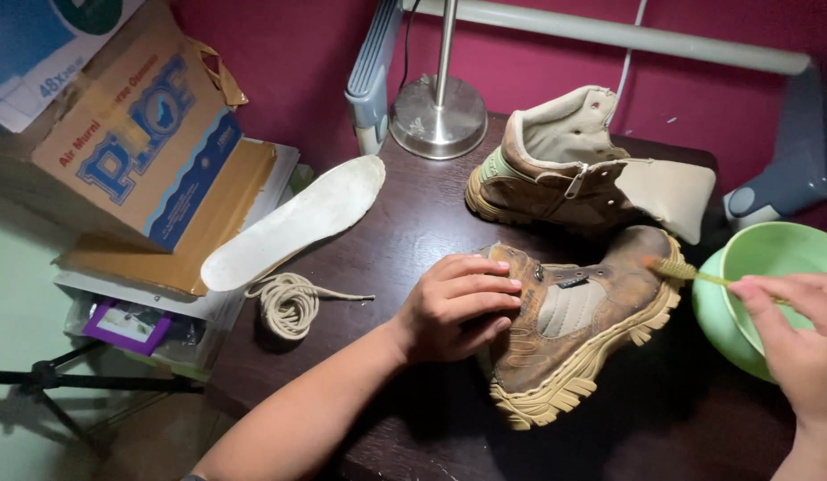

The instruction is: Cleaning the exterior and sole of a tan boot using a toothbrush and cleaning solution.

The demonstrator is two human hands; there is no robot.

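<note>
Left hand [458,307] lies flat on the near boot [578,334], fingers curled over the heel end, pressing it down on the dark table [413,223]; not wrapped around it. Boot lies on its side at centre right, tan lugged sole toward the bottom of the frame, toe toward the right. Right hand [801,347], at the right edge, pinches a small green brush [689,270] by its handle; the bristle end touches the boot's toe. Hands well apart, one at each end of the boot.

Green bowl [770,245] at right, just beside the toe, partly behind the right hand. Second boot [565,174] upper centre, upright, zip open and tongue folded out, just behind the near boot. White insole [298,218] left of centre, overhanging the table's left edge. Coiled lace [289,305] just below the insole. Round metal lamp base [438,116] at top centre. Cardboard box [146,134] upper left, on a stack beside the table.
</note>
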